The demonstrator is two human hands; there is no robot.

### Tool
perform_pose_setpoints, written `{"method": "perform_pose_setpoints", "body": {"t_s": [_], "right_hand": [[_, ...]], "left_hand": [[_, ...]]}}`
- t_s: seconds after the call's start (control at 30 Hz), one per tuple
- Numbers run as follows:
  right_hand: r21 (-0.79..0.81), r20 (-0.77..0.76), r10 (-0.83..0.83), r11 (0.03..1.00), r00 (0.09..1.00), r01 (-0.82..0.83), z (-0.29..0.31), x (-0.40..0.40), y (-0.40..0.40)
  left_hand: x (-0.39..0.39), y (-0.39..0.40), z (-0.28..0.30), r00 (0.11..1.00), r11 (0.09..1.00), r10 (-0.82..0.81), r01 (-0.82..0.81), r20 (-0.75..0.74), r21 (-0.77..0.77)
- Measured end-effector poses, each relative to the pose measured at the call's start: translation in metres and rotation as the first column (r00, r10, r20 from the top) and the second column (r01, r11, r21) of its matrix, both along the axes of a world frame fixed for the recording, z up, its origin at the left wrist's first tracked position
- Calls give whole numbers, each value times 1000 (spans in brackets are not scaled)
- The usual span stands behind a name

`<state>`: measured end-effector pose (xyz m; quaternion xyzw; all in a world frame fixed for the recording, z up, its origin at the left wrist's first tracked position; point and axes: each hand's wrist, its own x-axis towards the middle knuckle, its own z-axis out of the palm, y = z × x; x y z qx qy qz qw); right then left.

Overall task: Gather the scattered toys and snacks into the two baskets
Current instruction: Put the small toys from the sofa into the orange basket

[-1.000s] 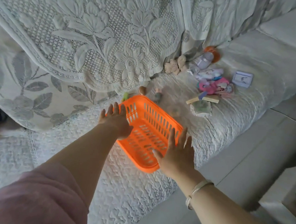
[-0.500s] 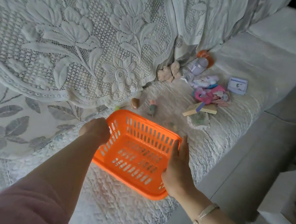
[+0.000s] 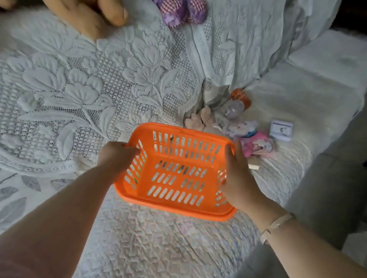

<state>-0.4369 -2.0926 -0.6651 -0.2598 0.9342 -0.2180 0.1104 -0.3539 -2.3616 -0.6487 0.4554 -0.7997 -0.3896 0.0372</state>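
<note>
- Your left hand (image 3: 117, 155) gripped the left rim of the orange basket (image 3: 176, 170), fingers curled over its edge.
- Your right hand (image 3: 239, 178) held the right side, thumb inside the wall and fingers wrapped around the outside.
- The basket sat between your hands over the quilted sofa seat (image 3: 162, 244), its opening facing up toward you, tilted so the far wall rose a little.
- Its long axis ran left to right between your hands; nothing was plainly visible inside it.
- Beyond the right far corner lay the scattered things: a beige plush toy (image 3: 197, 118), a clear jar (image 3: 234, 108) beside an orange piece (image 3: 241, 97), a white soft toy (image 3: 241, 127), a pink toy (image 3: 256, 144) and a small white box (image 3: 282, 130).
- A wooden block (image 3: 254, 166) lay just beside your right hand.
- The seat's front edge ran along the right, with grey floor (image 3: 328, 189) below it; bare quilt lay near you.
- The lace cover (image 3: 85, 87) on the backrest closed off the far left side.
- A purple stuffed toy (image 3: 182, 6) rested on top of the backrest, and another hand (image 3: 79, 3) lay at the top left.
</note>
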Motion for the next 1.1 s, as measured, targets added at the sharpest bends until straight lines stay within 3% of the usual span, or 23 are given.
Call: {"method": "perform_pose_setpoints", "body": {"t_s": [0.13, 0.27, 0.6, 1.1], "right_hand": [[32, -3, 40, 999, 999, -40, 5, -43, 3], [69, 1, 100, 993, 995, -100, -2, -104, 5], [117, -27, 257, 961, 966, -252, 2, -251, 7], [56, 59, 316, 946, 947, -319, -14, -315, 20]], "left_hand": [[-27, 8, -2, 993, 975, 105, -94, -45, 203], [-67, 9, -13, 994, 944, 92, -67, -63, 324], [-170, 42, -29, 957, 921, 264, -213, -123, 325], [-212, 79, -30, 948, 931, 318, -305, -34, 202]]}}
